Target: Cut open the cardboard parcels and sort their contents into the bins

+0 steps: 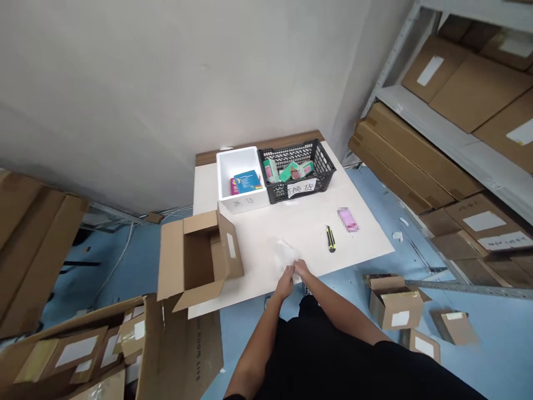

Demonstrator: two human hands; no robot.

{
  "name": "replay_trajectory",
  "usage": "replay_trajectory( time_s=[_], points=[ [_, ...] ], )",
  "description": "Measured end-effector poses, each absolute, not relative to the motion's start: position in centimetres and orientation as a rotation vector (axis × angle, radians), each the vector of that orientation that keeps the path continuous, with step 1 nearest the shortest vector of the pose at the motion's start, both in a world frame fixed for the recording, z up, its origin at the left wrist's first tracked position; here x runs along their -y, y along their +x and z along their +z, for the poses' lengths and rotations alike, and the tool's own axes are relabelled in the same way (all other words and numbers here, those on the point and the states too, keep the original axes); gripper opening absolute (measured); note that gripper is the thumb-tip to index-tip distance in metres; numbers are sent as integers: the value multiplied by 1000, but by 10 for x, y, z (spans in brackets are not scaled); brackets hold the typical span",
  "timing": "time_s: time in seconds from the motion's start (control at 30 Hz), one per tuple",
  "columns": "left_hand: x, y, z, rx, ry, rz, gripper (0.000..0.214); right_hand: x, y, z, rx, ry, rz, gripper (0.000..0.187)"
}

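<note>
Close to the table's front edge, my left hand (pixel 285 282) and my right hand (pixel 301 269) are side by side, fingers closed on a pale, see-through plastic bag (pixel 286 251). What the bag contains, if anything, I cannot make out. To the left stands an open cardboard box (pixel 233 244) with its flaps spread. A yellow-and-black box cutter (pixel 330 239) lies to the right of my hands, and a pink, blurred-out item (pixel 348 219) is just beyond it.
At the back of the white table (pixel 258 272) stand a white foam box (pixel 245 203) with a blue packet in it and a black crate (pixel 287 191) with green-and-white packets. Shelves of cartons (pixel 416 161) rise at right. A large carton (pixel 154 339) holds small boxes at lower left.
</note>
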State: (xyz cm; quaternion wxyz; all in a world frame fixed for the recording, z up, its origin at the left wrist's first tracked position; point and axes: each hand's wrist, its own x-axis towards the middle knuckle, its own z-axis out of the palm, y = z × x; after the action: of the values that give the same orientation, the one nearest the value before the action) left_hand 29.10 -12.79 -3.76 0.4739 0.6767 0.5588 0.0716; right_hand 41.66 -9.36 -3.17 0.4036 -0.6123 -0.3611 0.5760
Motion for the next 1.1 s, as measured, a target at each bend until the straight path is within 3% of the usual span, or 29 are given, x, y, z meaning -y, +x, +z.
replay_trajectory(
  time_s=[0.17, 0.3, 0.4, 0.5, 0.63, 0.77, 0.9, 1.0, 1.1],
  points=[
    [120, 213, 31, -1223, 1742, 610, 50, 67, 371, 20, 913, -1535, 1394, 40],
    [114, 111, 102, -1530, 1733, 1007, 42, 41, 315, 82, 878, -1458, 1239, 47],
    [109, 26, 131, -1827, 1682, 1147, 39, 30, 260, 127, 986, -1369, 1112, 35],
    [110, -34, 129, -2016, 1665, 967, 45, 23, 199, 155, 1180, -1230, 965, 21],
    [123, -48, 94, -1931, 1664, 597, 57, 14, 132, 149, 1627, -1133, 806, 21],
    [141, -30, 69, -1849, 1665, 608, 62, 18, 107, 110, 2267, -1249, 1024, 20],
    [148, -25, 67, -1853, 1743, 550, 71, 46, 128, 81, 2419, -1233, 1112, 21],
    [147, -23, 68, -1933, 1798, 515, 43, 69, 163, 78, 2394, -1250, 876, 41],
    [144, -9, 66, -2014, 1826, 534, 16, 83, 204, 85, 2372, -1392, 649, 46]
  ],
)
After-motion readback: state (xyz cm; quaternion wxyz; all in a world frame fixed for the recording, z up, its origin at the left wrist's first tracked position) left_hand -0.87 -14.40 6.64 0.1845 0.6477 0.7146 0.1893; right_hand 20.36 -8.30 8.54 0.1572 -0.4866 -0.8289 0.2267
